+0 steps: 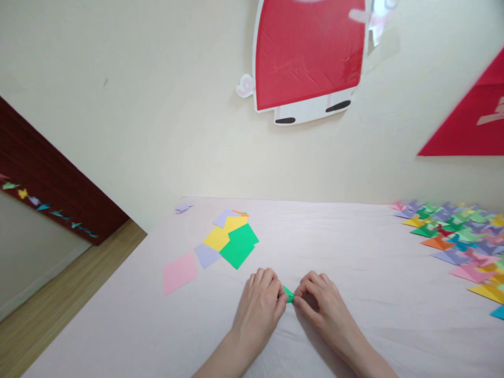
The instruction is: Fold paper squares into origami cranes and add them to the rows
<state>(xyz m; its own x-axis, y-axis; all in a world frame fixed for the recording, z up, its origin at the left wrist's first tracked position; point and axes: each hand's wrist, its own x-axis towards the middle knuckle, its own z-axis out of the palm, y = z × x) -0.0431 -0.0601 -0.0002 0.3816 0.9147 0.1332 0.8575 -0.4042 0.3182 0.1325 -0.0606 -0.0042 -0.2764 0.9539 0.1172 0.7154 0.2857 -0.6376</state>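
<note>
A small folded green paper (289,294) lies pinched between both of my hands on the pale pink cloth-covered table (354,252). My left hand (260,304) curls its fingers round the paper's left end. My right hand (319,302) pinches the right end with thumb and fingertips. Most of the paper is hidden under my fingers.
Flat coloured paper squares (230,239) lie beyond my hands, with a pink square (179,272) to their left. Several folded paper figures (460,236) cover the table's right side. A small lilac folded piece (183,208) sits near the far left edge. Wooden floor (59,283) lies left.
</note>
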